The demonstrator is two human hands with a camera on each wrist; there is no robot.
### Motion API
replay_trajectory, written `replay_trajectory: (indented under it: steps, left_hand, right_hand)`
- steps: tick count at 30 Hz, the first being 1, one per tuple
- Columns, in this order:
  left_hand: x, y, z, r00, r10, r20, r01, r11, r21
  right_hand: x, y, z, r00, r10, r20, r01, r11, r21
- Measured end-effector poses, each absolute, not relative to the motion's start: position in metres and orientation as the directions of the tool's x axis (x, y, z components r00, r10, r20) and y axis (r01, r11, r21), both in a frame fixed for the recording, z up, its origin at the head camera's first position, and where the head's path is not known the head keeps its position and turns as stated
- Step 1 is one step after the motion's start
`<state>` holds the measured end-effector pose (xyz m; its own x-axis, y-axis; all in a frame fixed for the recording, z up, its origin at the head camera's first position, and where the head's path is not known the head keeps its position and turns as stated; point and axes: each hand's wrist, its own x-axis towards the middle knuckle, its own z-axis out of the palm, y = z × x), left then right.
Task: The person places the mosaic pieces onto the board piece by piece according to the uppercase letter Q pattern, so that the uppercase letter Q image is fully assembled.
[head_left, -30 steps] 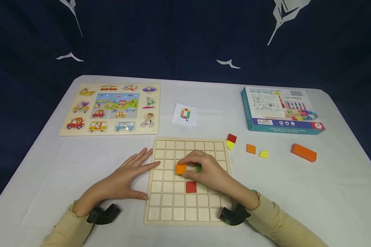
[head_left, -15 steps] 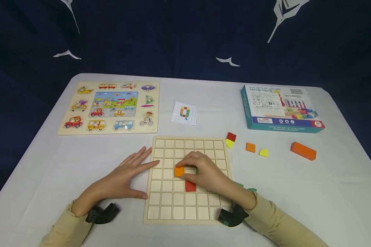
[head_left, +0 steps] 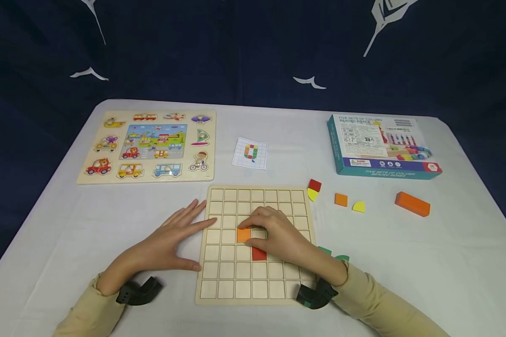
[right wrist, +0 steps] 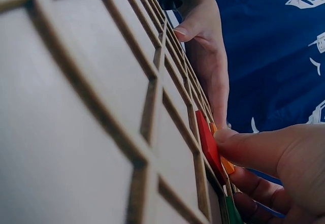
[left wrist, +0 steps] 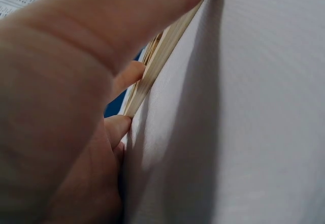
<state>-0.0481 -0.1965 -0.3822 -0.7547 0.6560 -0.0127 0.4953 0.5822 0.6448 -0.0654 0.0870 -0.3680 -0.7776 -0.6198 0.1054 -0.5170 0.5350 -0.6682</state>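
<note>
The wooden grid board (head_left: 226, 289) lies flat on the white table. My right hand (head_left: 278, 234) pinches an orange square (head_left: 243, 235) between thumb and fingers over a cell left of the board's middle. Diagonally below it sits a red square (head_left: 259, 254) in its own cell, and a green piece (right wrist: 233, 211) shows partly under the hand in the right wrist view. My left hand (head_left: 164, 245) lies with spread fingers at the board's left edge, and its fingertips touch that edge in the left wrist view.
Behind the board lie a patterned card (head_left: 250, 153), a picture puzzle (head_left: 147, 175) and a teal box (head_left: 388, 174). To the right are an orange block (head_left: 412, 204), an orange square (head_left: 341, 200), yellow pieces (head_left: 359, 207), a red piece (head_left: 315, 185) and green pieces (head_left: 324, 250).
My right hand has moved slightly left and down with the orange square, which now looks flat in its cell. The left hand has stayed at the board's edge.
</note>
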Motion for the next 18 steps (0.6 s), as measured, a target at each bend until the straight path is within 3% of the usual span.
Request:
replay_trajectory:
  steps: [11,18]
  left_hand:
    - [-0.050,-0.197,-0.381,-0.751,0.660,-0.002,0.506,0.579,0.640]
    - [-0.048,-0.197,-0.382,-0.752,0.659,-0.003,0.504,0.578,0.642]
  right_hand:
    - [-0.064,0.087,-0.364,-0.780,-0.615,0.117,-0.519,0.531,-0.670]
    - [-0.071,0.108,-0.338,-0.795,-0.564,0.223,-0.514,0.430,-0.742]
